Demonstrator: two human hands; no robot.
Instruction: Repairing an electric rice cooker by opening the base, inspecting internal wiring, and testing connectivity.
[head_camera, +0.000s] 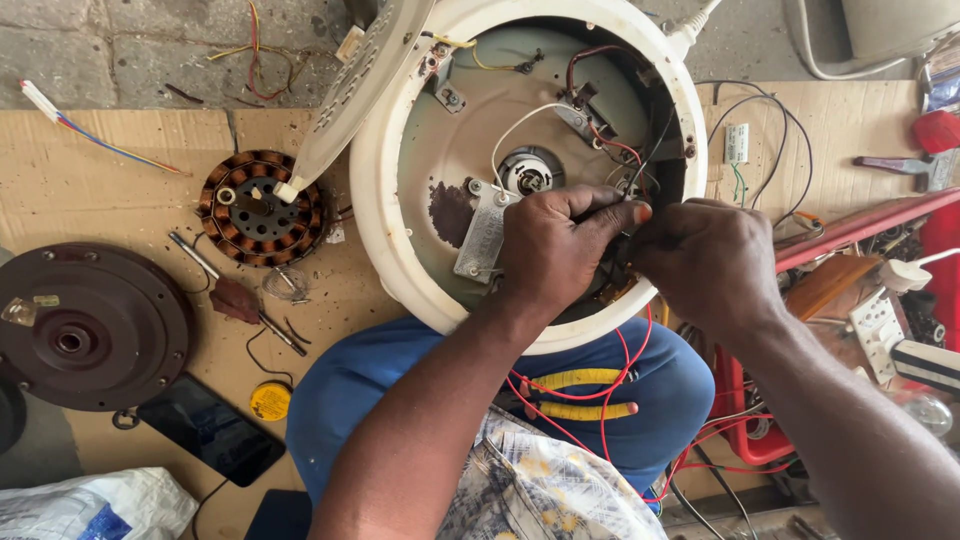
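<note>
With the left hand (555, 240) and right hand (705, 262) both pinching thin wires (622, 215) inside the upturned white appliance base (385, 180) on the lap (exact strands hidden), a hard tug could likely snap a lead.

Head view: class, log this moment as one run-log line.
left hand: pinching wires | right hand: on wires | cooker base: upturned on lap | pliers: on lap

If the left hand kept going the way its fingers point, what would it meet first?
The left hand points right, toward the right hand. Its fingertips already seem to meet the right hand's fingers over the wiring inside the white round housing. Depth is unclear, though.
</note>
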